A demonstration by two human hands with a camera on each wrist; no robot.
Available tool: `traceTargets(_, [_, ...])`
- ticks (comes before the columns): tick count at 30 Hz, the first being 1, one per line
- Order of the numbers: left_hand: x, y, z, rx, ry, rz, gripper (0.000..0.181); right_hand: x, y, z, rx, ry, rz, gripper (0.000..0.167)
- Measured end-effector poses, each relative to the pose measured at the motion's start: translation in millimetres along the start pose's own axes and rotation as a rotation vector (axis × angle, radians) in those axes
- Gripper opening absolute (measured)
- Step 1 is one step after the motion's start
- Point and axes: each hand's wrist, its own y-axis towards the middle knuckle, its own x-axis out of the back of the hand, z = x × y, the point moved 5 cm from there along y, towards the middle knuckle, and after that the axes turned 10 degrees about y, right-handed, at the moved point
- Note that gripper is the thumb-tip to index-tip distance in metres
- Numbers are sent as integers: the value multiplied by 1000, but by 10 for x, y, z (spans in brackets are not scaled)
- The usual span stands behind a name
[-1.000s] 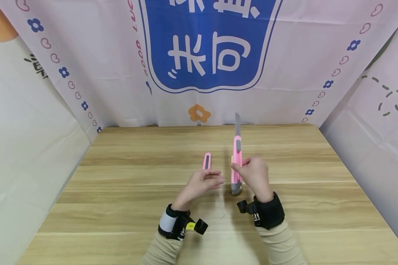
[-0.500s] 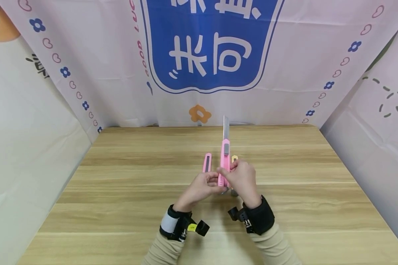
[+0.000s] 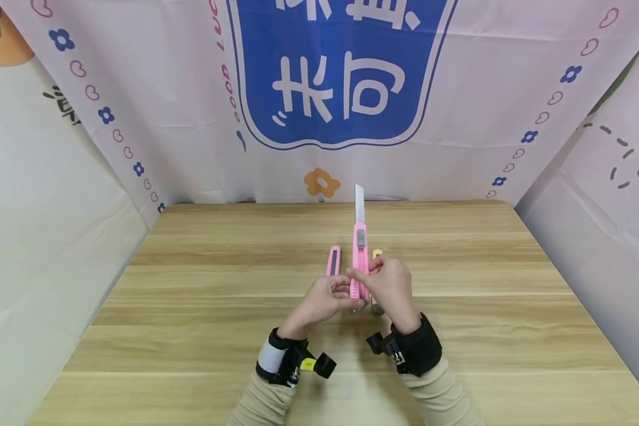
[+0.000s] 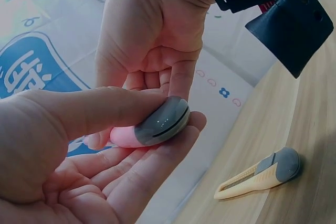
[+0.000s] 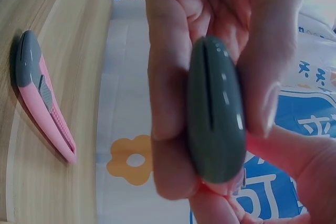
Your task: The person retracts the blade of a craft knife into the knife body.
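A pink utility knife (image 3: 360,254) is held raised over the table, its long blade extended and pointing away from the person. The left hand (image 3: 319,302) pinches its grey end (image 4: 164,121) between thumb and fingers. Higher on the pink body, the right hand (image 3: 391,290) grips it with thumb and fingers. In the right wrist view the grey end (image 5: 216,111) sits between the left hand's thumb and fingers.
A second pink knife (image 3: 333,260) lies on the wooden table (image 3: 218,266) left of the held one. A yellow knife (image 4: 252,182) with a grey end lies to its right, partly behind the right hand. Printed cloth (image 3: 191,118) hangs behind the table.
The right hand has moved left with the pink knife. The left hand has closed its thumb and fingers on the knife's lower end. The blade has turned slightly.
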Motion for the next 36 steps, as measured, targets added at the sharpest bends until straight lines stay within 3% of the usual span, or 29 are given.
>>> traceTargets(5, [14, 8, -4, 3, 5, -5, 45, 25, 51, -50, -80, 109, 76, 37])
traceTargets(11, [23, 16, -24, -30, -2, 20, 44, 66, 141, -164, -191, 437, 229, 41])
traceTargets(21, [-26, -14, -39, -63, -6, 140, 38, -8, 214, -188, -161, 780, 417, 51])
traceTargets(26, [-45, -16, -46, -72, 0, 162, 37, -55, 237, -183, -161, 850, 393, 52])
traceTargets(36, [-95, 0, -34, -54, -23, 145, 36, -116, 361, -190, -275, 802, 346, 55])
